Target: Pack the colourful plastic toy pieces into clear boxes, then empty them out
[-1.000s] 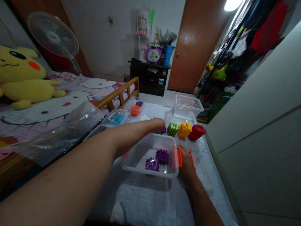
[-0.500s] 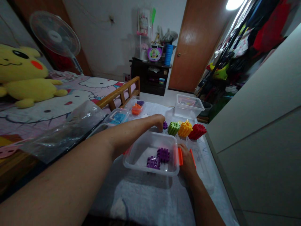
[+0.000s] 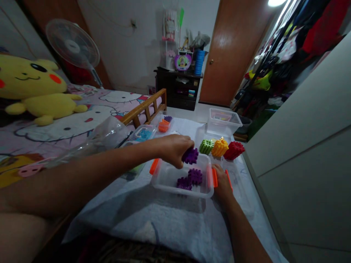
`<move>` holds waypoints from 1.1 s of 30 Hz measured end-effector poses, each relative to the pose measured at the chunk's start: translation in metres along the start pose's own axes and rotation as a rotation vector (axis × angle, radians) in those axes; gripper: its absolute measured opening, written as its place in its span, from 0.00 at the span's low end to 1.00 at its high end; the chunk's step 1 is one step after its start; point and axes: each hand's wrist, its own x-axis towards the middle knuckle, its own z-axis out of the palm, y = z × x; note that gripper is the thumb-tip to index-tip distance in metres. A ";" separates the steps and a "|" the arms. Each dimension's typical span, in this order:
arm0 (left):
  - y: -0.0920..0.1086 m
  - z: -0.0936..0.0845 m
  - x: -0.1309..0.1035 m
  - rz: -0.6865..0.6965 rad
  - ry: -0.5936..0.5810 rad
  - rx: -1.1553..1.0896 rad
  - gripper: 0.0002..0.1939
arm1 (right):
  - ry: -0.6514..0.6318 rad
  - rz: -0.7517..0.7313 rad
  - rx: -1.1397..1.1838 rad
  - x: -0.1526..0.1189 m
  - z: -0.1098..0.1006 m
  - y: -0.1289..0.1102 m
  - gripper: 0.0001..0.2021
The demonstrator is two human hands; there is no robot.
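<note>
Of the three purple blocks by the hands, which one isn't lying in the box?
The purple block gripped in the left hand: it is held up, while the other two purple blocks lie inside the clear plastic box.

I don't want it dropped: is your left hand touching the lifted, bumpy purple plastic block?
Touching. The head view shows the left hand gripping the purple plastic block, no gap between.

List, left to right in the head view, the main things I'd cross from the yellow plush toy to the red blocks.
Yellow plush toy → blue pieces → left hand → purple block in its grip → green blocks → yellow blocks → red blocks.
</note>
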 end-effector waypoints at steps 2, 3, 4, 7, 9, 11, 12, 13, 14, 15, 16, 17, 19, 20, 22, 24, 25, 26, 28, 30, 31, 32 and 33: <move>0.011 0.017 -0.010 0.006 -0.044 0.021 0.22 | -0.009 -0.008 -0.010 0.001 -0.001 -0.001 0.10; 0.015 0.026 -0.012 0.002 -0.068 0.035 0.22 | -0.008 -0.008 -0.016 0.001 -0.001 -0.001 0.09; 0.017 0.036 -0.012 -0.004 -0.093 0.049 0.21 | -0.004 -0.009 -0.020 0.001 -0.001 -0.001 0.09; 0.018 0.060 -0.007 -0.028 -0.165 0.095 0.22 | 0.006 -0.014 -0.018 0.001 0.000 -0.001 0.09; 0.017 0.071 -0.003 -0.043 -0.193 0.122 0.23 | 0.011 -0.018 -0.008 0.000 0.001 0.000 0.10; 0.017 0.078 0.000 -0.048 -0.204 0.133 0.23 | 0.016 -0.020 -0.002 0.000 0.002 0.001 0.10; 0.017 0.079 0.002 -0.050 -0.204 0.131 0.23 | 0.018 -0.022 -0.003 0.000 0.002 0.002 0.10; 0.017 0.079 0.002 -0.054 -0.203 0.127 0.22 | 0.019 -0.023 -0.004 0.000 0.002 0.002 0.09; 0.018 0.079 0.002 -0.059 -0.201 0.122 0.22 | 0.019 -0.023 -0.006 0.000 0.002 0.003 0.09; 0.018 0.078 0.002 -0.067 -0.198 0.115 0.22 | 0.019 -0.023 -0.008 0.000 0.002 0.003 0.09; 0.018 0.078 0.001 -0.078 -0.191 0.107 0.22 | 0.017 -0.023 -0.010 0.000 0.002 0.003 0.09; 0.018 0.077 0.000 -0.091 -0.178 0.096 0.23 | 0.015 -0.022 -0.013 0.000 0.002 0.003 0.09; 0.018 0.076 -0.003 -0.129 -0.142 0.077 0.23 | 0.008 -0.023 -0.018 0.000 0.002 0.003 0.08; 0.018 0.077 -0.004 -0.154 -0.119 0.072 0.23 | 0.000 -0.025 -0.020 0.000 0.001 0.003 0.08; 0.018 0.079 -0.007 -0.204 -0.086 0.071 0.24 | -0.014 -0.025 -0.021 0.000 0.001 0.003 0.07; 0.020 0.082 -0.008 -0.245 -0.074 0.064 0.25 | -0.018 -0.024 -0.020 0.000 0.001 0.002 0.07; 0.021 0.083 -0.008 -0.261 -0.075 0.057 0.25 | -0.014 -0.021 -0.019 0.000 0.001 0.002 0.07; 0.023 0.084 -0.008 -0.277 -0.081 0.050 0.25 | -0.010 -0.018 -0.019 0.000 0.001 0.002 0.07; 0.026 0.085 -0.006 -0.304 -0.104 0.047 0.23 | -0.009 -0.013 -0.026 -0.001 0.001 0.002 0.08; 0.029 0.084 -0.004 -0.314 -0.136 0.053 0.22 | -0.014 -0.011 -0.036 -0.001 0.002 0.003 0.08; 0.030 0.083 -0.003 -0.313 -0.152 0.054 0.22 | -0.013 -0.010 -0.040 -0.001 0.002 0.003 0.08; 0.031 0.083 -0.003 -0.308 -0.165 0.051 0.22 | -0.010 -0.011 -0.041 -0.002 0.002 0.003 0.08; 0.031 0.084 -0.002 -0.302 -0.177 0.044 0.21 | -0.006 -0.013 -0.041 -0.002 0.002 0.003 0.08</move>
